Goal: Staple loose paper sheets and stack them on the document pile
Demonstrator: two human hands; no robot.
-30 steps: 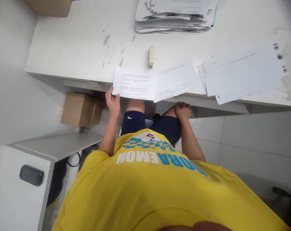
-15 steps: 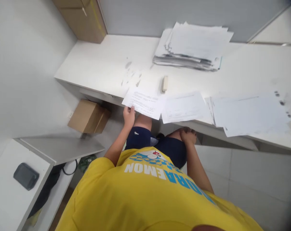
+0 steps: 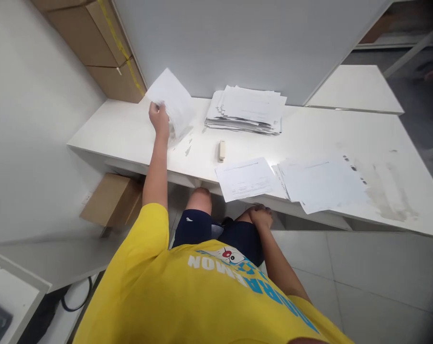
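My left hand [image 3: 159, 119] grips a thin, white, rectangular paper sheet [image 3: 175, 93] over the left end of the smooth white desk [image 3: 304, 138].
The sheet tilts up and bows softly, fingers and thumb closed on its left edge; my right hand [image 3: 261, 218] rests on my right knee [image 3: 242, 216], its fingers too small to tell apart or together; right of the sheet lies a thick, ragged-edged white paper stack [image 3: 252, 109]; nearer me are a cream oblong stapler [image 3: 221, 151], a flat printed white page [image 3: 244, 180] and overlapping loose white sheets [image 3: 320, 186]; below stands a brown cardboard box [image 3: 103, 198], contents hidden; an open white cabinet [image 3: 19, 285] shows a thin black loop [image 3: 90, 288] inside.
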